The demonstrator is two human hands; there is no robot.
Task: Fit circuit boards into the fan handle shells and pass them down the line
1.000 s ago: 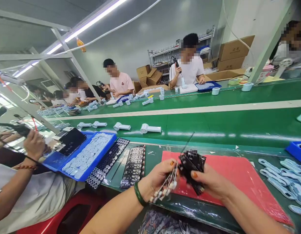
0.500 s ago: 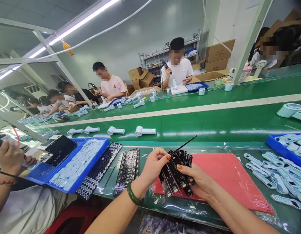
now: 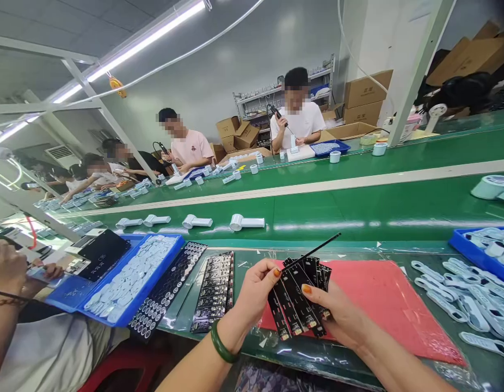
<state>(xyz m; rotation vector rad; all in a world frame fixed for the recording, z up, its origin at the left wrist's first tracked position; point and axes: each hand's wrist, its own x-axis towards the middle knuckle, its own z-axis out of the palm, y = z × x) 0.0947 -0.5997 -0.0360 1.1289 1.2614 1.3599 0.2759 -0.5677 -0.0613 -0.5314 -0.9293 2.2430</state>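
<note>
Between my two hands is a fanned bunch of narrow black circuit boards [image 3: 293, 307], held above a red mat [image 3: 374, 294]. My left hand [image 3: 260, 283] is closed, thumb and fingers pinching a thin black strip [image 3: 323, 244] that slants up to the right across the top of the boards. My right hand [image 3: 337, 310] grips the boards from the right, its thumb lying over their faces and its fingers mostly hidden underneath. Left of my hands, more circuit boards [image 3: 213, 288] lie in a panel on the table.
A sheet of round stickers [image 3: 166, 294] and a blue tray [image 3: 127, 316] of small pale parts lie left. Pale-blue oval-ended pieces [image 3: 472, 299] are piled right. Pale-blue fan bodies [image 3: 247, 222] lie on the green belt [image 3: 358, 209]. A co-worker's hand [image 3: 7, 267] is at far left.
The circuit boards and both hands have shifted slightly right and down in the view. The boards tilt a little differently, and the strip's free end has swung right. Both hands keep their hold.
</note>
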